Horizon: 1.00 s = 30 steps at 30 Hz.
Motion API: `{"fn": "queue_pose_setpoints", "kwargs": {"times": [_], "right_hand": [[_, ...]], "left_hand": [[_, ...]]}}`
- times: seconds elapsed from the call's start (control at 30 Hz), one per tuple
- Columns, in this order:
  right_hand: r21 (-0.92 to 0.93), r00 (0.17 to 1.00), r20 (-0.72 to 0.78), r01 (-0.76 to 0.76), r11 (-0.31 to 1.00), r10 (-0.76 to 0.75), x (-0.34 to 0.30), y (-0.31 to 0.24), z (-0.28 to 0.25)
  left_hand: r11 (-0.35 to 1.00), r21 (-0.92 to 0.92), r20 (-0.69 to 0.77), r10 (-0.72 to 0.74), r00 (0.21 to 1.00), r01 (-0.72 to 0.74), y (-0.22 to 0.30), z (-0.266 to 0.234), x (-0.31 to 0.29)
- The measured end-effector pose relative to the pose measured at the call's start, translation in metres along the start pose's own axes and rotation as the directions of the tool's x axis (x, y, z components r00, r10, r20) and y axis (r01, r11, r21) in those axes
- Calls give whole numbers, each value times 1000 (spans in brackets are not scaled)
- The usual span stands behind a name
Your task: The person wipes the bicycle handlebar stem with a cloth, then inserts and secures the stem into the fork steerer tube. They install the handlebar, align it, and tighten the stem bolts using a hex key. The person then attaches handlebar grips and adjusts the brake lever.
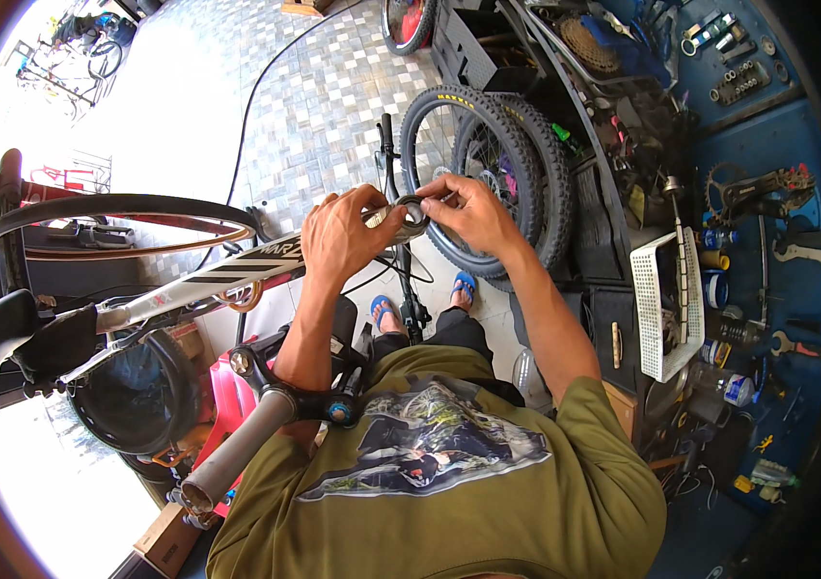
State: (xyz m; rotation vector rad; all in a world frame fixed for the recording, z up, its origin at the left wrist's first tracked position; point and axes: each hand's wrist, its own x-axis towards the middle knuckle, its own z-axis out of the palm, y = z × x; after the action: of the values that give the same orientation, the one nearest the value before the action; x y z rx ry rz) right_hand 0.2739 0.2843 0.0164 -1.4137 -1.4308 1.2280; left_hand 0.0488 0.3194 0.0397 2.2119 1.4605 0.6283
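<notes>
A white-and-black bicycle frame (193, 287) lies level across my left side, its head-tube end in front of my chest. My left hand (338, 236) is closed round that end, with the thumb at the round opening. With thumb and index finger my right hand (480, 217) pinches the edge of a thin metal headset ring (412, 208) at the opening. Whether the ring sits fully inside the tube, I cannot tell. Close to my left forearm, a grey steerer tube (242, 444) with a black crown slants toward the lower left.
Two knobby-tyred wheels (473, 179) lean beyond my right hand. A black handlebar (387, 145) stands ahead. On the right are a white plastic basket (656, 309) and a blue bench (758, 251) covered with tools. A red plastic stool (227, 396) is at the left.
</notes>
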Motion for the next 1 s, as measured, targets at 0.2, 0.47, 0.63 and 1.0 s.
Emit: {"fn": "queue_pose_setpoints", "kwargs": {"times": [0.2,0.47,0.63,1.0], "right_hand": [[-20,999,-39,-3,1000,3,13,5,1],[4,999,-35,-6,1000,7,14,11,3],[-31,995,-103,9,999,-12,8,9,8],[-53,986,-159,-63,997,54,10,11,16]], "left_hand": [[999,14,44,-33,998,33,-1,-1,2],[995,20,90,-97,991,96,3,-3,5],[996,15,92,-92,992,91,3,-1,5],[981,-24,257,-181,949,193,-6,1,17]]}}
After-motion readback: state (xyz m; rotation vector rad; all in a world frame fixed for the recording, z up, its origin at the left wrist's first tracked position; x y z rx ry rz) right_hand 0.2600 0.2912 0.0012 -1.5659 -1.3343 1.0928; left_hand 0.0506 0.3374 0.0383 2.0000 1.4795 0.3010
